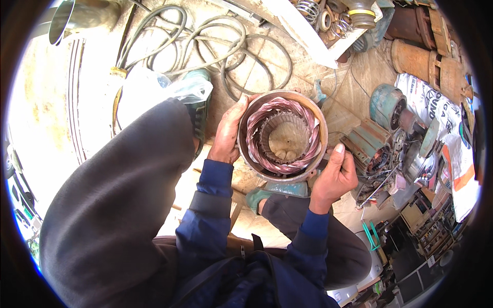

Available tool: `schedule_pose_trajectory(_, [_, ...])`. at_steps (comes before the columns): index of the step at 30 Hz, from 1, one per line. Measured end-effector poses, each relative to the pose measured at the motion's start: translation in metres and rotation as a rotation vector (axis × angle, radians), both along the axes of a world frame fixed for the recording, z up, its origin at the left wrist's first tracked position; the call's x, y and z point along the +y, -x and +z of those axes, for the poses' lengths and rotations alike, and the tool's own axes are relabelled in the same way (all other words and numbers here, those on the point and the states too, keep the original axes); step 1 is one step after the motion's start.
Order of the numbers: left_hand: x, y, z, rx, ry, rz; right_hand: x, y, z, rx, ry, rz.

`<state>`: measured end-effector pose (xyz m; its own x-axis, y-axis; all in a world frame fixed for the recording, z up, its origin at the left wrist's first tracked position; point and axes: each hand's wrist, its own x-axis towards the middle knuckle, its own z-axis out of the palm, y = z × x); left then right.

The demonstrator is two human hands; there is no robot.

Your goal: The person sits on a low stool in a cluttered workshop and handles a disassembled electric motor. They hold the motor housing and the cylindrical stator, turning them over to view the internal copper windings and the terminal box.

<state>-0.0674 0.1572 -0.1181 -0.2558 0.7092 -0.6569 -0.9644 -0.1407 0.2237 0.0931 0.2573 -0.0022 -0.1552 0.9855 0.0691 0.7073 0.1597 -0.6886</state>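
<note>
A round motor stator point(243, 149) is held up in front of me, its open end facing up. Reddish copper windings point(252, 136) ring the inside of its metal housing, around a toothed core. The floor shows through the bore. My left hand point(227, 134) is wrapped round the left side, thumb along the outer wall. At the lower right edge, my right hand point(334, 177) is closed, with curled fingers and the thumb against the stator's side. Exactly where those fingertips grip is partly hidden.
A coiled hose point(241, 38) lies on the floor ahead. To the right sit a green finned motor housing point(367, 141), a blue-green motor point(386, 105) and a heap of metal parts. Rusty cylinders point(413, 55) stand at far right. My bent knees point(128, 159) flank the stator.
</note>
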Motion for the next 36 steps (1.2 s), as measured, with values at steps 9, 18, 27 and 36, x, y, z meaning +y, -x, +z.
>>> schedule_pose_trajectory(9, [0.005, -0.011, -0.001, 0.009, 0.016, -0.004, 0.002, -0.013, -0.003, 0.095, 0.003, -0.048])
schedule_pose_trajectory(18, [0.007, -0.015, 0.008, 0.049, 0.048, -0.016, 0.001, -0.024, -0.004, 0.059, 0.013, -0.090])
schedule_pose_trajectory(27, [0.006, -0.016, 0.004, 0.051, 0.004, 0.007, 0.000, -0.017, -0.001, 0.085, 0.042, -0.117])
schedule_pose_trajectory(36, [0.006, -0.014, 0.009, 0.048, 0.026, 0.009, 0.000, -0.024, -0.002, 0.084, 0.050, -0.053])
